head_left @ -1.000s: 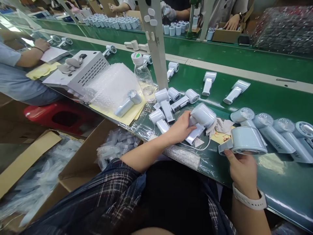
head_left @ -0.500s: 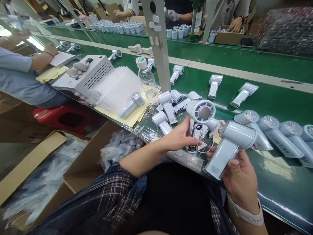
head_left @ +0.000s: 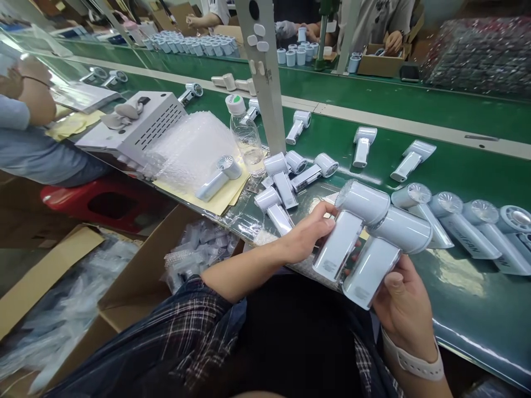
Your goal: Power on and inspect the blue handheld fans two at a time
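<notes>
My left hand (head_left: pixel 309 235) is closed around the handle of a pale blue handheld fan (head_left: pixel 338 243), its plain side towards me. In my right hand (head_left: pixel 404 304) is a second handheld fan (head_left: pixel 371 271), its head overlapping the first one's. Both are tilted above the bench edge; some fingertips are hidden behind the handles. Left of them several more fans (head_left: pixel 286 188) lie in a loose pile. To the right, a row of fans (head_left: pixel 468 235) leans side by side on the green surface.
A clear bottle (head_left: pixel 246 138) stands by a metal post (head_left: pixel 265 83). Bubble wrap bags (head_left: pixel 194 143) and one fan lie on yellow paper, next to a white metal box (head_left: pixel 136 124). Fans lie along the green belt (head_left: pixel 332 127). Below left are cardboard boxes (head_left: pixel 128 276). Other people sit around.
My left hand has turned its fan from the lit display side to the plain back and brought it beside the right-hand fan. The co-worker's arm at left has drawn back.
</notes>
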Tool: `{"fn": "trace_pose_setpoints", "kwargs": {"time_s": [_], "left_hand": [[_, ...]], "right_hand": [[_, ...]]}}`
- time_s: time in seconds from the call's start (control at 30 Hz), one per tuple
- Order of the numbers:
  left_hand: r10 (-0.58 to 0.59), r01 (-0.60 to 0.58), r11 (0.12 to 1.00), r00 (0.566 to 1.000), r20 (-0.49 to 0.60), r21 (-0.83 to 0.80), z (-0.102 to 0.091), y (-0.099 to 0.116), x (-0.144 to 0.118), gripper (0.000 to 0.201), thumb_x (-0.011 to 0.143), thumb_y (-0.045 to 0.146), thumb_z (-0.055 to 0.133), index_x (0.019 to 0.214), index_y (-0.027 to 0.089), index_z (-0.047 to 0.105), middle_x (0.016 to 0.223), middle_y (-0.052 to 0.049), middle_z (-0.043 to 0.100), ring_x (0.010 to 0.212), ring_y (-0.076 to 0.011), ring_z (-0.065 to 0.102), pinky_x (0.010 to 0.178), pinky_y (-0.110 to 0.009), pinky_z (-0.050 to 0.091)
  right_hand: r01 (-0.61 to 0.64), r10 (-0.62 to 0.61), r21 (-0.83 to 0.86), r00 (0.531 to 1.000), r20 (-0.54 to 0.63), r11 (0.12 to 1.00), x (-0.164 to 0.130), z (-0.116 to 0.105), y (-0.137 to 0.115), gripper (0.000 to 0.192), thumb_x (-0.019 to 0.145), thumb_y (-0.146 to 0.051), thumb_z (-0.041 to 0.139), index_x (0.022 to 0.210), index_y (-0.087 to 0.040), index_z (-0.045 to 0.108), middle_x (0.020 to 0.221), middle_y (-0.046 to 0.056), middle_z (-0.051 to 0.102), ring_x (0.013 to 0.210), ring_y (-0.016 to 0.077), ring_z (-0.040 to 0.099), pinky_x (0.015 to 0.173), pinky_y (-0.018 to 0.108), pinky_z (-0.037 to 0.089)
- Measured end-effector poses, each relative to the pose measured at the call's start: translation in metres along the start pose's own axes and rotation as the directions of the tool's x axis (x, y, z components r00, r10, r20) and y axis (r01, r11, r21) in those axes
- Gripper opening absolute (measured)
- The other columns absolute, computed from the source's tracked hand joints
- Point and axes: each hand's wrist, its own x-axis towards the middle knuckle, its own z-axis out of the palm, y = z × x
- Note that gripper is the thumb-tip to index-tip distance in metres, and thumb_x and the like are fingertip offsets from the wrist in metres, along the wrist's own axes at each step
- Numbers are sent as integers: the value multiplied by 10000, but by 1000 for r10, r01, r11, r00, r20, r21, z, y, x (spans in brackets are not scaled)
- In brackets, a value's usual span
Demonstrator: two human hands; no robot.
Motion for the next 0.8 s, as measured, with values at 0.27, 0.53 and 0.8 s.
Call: {"fn": "trace_pose_setpoints", "kwargs": {"time_s": [0.27,0.53,0.8], "left_hand": [[52,-51,999,995,90,-8,-3,5,-9,579,933,630,784,1237,262,455,1065,-37,742,933,-203,765,832,-335,572],[17,-25,999,973,231,31,-2,5,0,683,765,570,943,1256,171,685,1150,-152,783,1170,-328,755,1016,-463,585],[-25,21,1000,967,255,17,4,7,3,590,750,617,939,1005,159,667,898,-68,720,780,-185,711,689,-297,579]], "right_hand": [[45,-45,-23,999,-19,999,-2,3,-8,413,783,-562,956,1056,-288,812,1006,73,834,911,304,798,933,520,660],[-116,103,125,989,104,985,2,22,-26,272,959,-497,658,1004,-275,808,912,84,732,777,258,705,681,439,650],[-115,96,173,989,114,978,-3,32,-27,334,938,-550,669,1002,-239,774,894,71,728,655,199,655,579,339,599]]}}
